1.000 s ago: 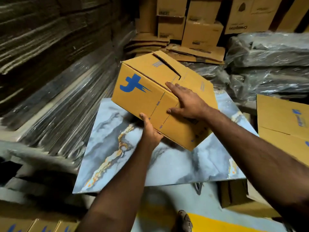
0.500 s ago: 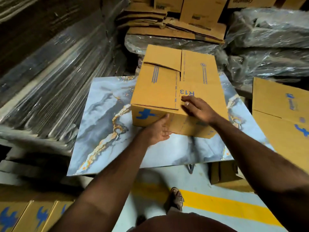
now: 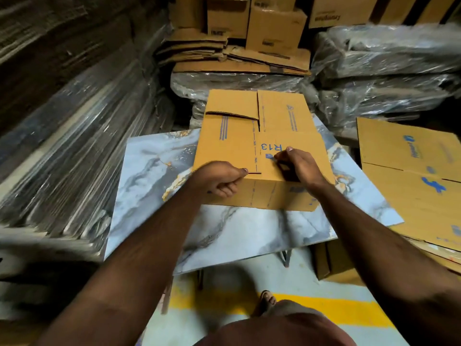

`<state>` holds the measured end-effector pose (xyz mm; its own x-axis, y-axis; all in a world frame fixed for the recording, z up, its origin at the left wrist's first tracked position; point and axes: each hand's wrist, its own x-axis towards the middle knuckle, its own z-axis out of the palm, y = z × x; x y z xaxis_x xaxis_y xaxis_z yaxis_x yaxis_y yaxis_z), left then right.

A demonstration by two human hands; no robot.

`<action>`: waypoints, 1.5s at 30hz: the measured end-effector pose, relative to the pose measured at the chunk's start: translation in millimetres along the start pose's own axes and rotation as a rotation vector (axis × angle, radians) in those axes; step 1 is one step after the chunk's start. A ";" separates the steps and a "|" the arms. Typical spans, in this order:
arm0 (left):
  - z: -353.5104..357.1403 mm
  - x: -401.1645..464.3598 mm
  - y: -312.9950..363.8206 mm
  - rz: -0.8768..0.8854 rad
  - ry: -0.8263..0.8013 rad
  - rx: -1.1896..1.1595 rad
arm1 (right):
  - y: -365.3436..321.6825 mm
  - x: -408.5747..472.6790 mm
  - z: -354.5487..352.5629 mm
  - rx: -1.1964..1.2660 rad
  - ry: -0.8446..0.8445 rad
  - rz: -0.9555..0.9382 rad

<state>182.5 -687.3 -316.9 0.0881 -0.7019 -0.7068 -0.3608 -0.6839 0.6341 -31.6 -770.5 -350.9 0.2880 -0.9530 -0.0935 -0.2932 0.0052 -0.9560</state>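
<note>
A marble-patterned desk point(image 3: 154, 186), blue-grey with gold veins, fills the centre of the frame. Along the left run plastic-wrapped stacks of flat board point(image 3: 74, 146). At upper centre a pile of flattened cartons point(image 3: 224, 58) lies on a wrapped bundle point(image 3: 237, 82), with upright cartons point(image 3: 274, 28) behind it. More wrapped bundles point(image 3: 386, 71) sit at upper right. A flat printed carton point(image 3: 411, 183) lies at the right edge. At the bottom, a yellow stripe point(image 3: 336, 313) crosses the pale floor.
</note>
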 end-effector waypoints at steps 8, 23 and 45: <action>-11.2 5.4 60.8 0.073 0.333 0.597 | -26.5 68.3 -22.0 -0.110 0.077 -0.212; 22.5 95.5 96.6 -0.056 0.593 0.731 | -45.4 179.0 32.5 0.166 0.262 0.008; -92.7 46.4 120.4 0.339 0.567 0.847 | -28.8 142.3 69.6 -1.154 -0.305 -0.264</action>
<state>229.2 -820.7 -244.3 0.2013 -0.9683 -0.1480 -0.9546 -0.2278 0.1919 81.2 -885.3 -356.0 0.6177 -0.7731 -0.1437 -0.7854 -0.5974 -0.1622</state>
